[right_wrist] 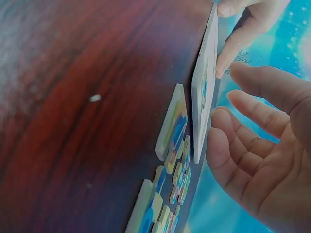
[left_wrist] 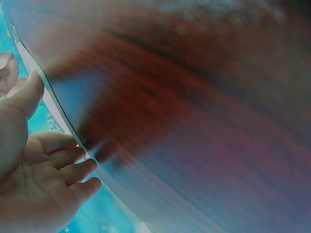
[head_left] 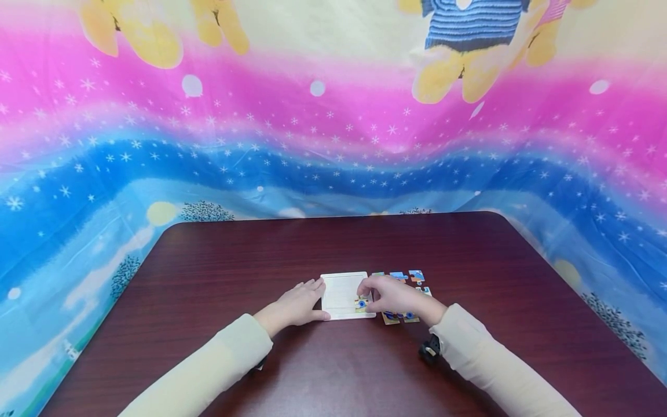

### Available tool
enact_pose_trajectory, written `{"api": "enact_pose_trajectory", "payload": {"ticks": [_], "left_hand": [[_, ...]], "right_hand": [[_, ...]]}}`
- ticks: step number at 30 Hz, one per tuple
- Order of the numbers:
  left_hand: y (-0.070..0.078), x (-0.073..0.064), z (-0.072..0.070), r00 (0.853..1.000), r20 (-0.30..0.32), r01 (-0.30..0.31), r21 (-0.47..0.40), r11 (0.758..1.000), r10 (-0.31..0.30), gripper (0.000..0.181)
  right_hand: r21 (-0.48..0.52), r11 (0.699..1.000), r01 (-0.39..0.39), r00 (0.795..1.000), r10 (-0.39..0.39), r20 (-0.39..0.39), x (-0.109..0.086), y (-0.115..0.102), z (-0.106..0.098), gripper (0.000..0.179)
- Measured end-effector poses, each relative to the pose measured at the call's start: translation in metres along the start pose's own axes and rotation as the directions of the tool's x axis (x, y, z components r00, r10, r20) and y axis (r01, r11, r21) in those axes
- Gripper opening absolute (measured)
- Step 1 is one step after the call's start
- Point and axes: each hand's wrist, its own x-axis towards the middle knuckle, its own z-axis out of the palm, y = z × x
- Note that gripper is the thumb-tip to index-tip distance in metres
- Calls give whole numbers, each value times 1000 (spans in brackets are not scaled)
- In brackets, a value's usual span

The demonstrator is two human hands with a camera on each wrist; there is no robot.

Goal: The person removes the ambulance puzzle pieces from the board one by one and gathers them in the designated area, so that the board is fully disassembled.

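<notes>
A shallow white puzzle tray [head_left: 341, 292] lies flat on the table. In its near right corner sits a yellow puzzle piece [head_left: 362, 304] with a blue round patch. My left hand [head_left: 297, 302] rests at the tray's left edge, fingers extended and thumb near the front corner. Over the tray's right side is my right hand [head_left: 393, 294], its fingers bent loosely around the piece's spot. The right wrist view shows a gap between that thumb and the fingers [right_wrist: 221, 145], with nothing held there. Loose puzzle pieces [head_left: 409, 317] lie right of the tray, partly hidden by the right hand.
The dark reddish-brown table [head_left: 260, 249] has rounded far corners. Behind it hangs a colourful cloth [head_left: 333, 156] with snowflakes and cartoon figures. More puzzle pieces [head_left: 416, 276] lie beyond the right hand. A small white speck [right_wrist: 95, 98] shows on the tabletop.
</notes>
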Motion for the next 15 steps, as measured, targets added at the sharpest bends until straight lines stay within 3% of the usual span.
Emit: {"api": "enact_pose_trajectory", "payload": {"ticks": [15], "left_hand": [[1, -3, -3, 1000, -17, -24, -23, 999, 24, 71]], "right_hand": [[-14, 1000, -28, 999, 28, 15, 3, 2, 6, 25]]}}
